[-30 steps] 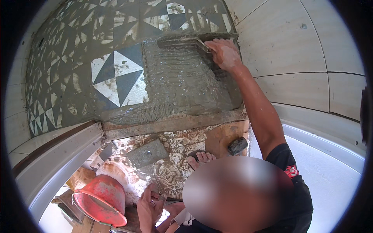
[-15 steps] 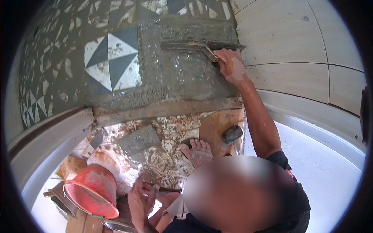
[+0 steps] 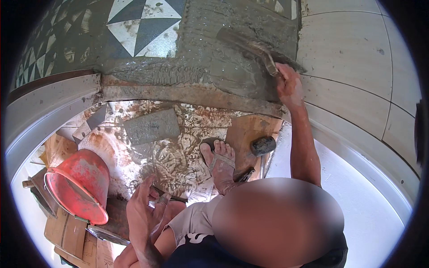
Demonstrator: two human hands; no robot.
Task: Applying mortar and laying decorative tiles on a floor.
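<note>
My right hand (image 3: 291, 85) grips the handle of a long flat trowel (image 3: 248, 46), its fingers wrapped round it. The blade lies on wet grey mortar (image 3: 210, 44) beside the pale wall tiles, slanting down to the right and slightly blurred. To its left, a blue-grey and white triangle-patterned tile (image 3: 147, 29) sits among the mortar, with smears on its face. My left hand (image 3: 145, 212) is by my bent knee, fingers apart and loosely curled, with nothing visible in it.
A red bucket (image 3: 87, 178) tilts at the lower left, near cardboard (image 3: 67, 232). A grey tile piece (image 3: 152, 127) lies on the smeared floor by my sandalled foot (image 3: 222, 165). A black-headed mallet (image 3: 262, 146) rests to the right. A threshold strip (image 3: 178, 92) borders the mortar; pale wall tiles (image 3: 344, 49) stand right.
The view has shifted, so the patterned tile sits higher. The trowel has tilted, its right end now nearer me, and my right hand still grips it. The left hand stays by the knee.
</note>
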